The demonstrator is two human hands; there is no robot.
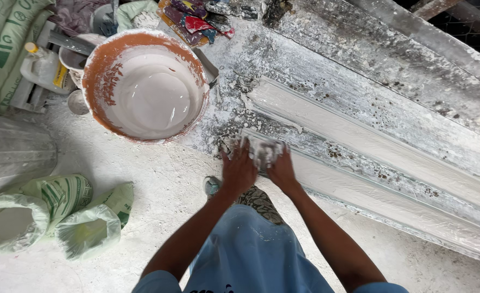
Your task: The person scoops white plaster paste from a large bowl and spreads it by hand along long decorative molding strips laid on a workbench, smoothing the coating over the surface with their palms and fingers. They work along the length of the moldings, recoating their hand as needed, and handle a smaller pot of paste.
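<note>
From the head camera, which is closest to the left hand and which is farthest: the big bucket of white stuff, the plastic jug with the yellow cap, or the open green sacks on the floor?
From the left hand:
1. Bucket, just up and left, beside the table.
2. Open green sacks, lower left on the floor.
3. Plastic jug, far upper left, behind the bucket.

A: Support surface?
B: Long workbench (359, 59), plaster-spattered, running from far centre to right.
A: On it?
B: Two white moulding strips (392, 146) lying lengthwise. Basin (145, 84) of white plaster at the left end. Coloured rags (196, 21) at the far end.
A: Floor?
B: Dusty white floor (158, 195). Open sacks (61, 217) near left. Jug (42, 68) and stacked bags (4, 43) far left.
</note>
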